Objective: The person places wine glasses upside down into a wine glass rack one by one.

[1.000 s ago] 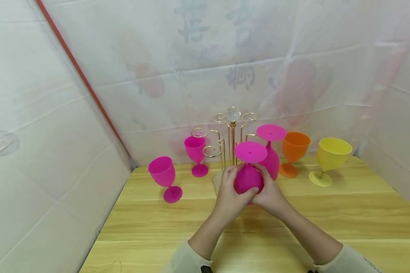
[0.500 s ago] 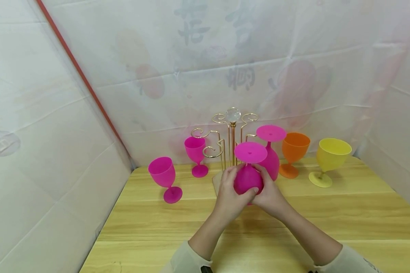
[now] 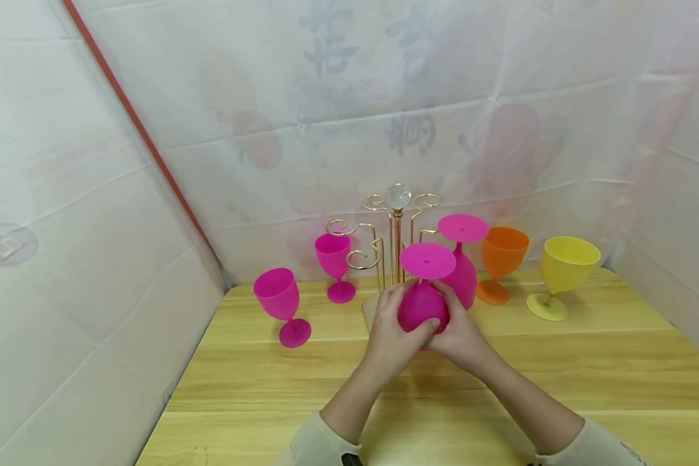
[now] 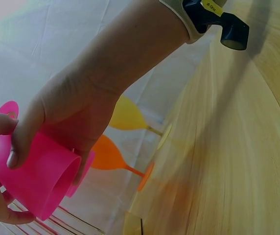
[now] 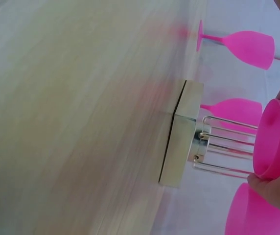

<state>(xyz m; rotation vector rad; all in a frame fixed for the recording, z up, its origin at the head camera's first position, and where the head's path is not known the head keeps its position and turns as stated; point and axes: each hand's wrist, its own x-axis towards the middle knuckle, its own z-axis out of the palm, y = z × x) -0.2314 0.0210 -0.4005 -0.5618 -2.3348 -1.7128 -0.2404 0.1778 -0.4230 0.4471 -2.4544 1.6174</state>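
Observation:
Both hands grip one pink goblet (image 3: 422,307), which is upside down, its round foot on top and its mouth facing down. The left hand (image 3: 391,323) wraps the bowl's left side, thumb across the front. Round the right side curls the right hand (image 3: 460,330). The goblet is at the front of a gold wire rack (image 3: 398,239), partly hiding it, and its mouth is well above the table in the right wrist view. Just behind it, a second pink goblet (image 3: 463,275) hangs upside down on the rack's right side.
Two pink goblets (image 3: 276,294) (image 3: 332,254) stand upright left of the rack. To the right are an orange goblet (image 3: 503,252) and a yellow goblet (image 3: 566,265), both upright. A clear ball (image 3: 397,195) tops the rack. White curtains (image 3: 210,129) enclose the wooden table (image 3: 256,401).

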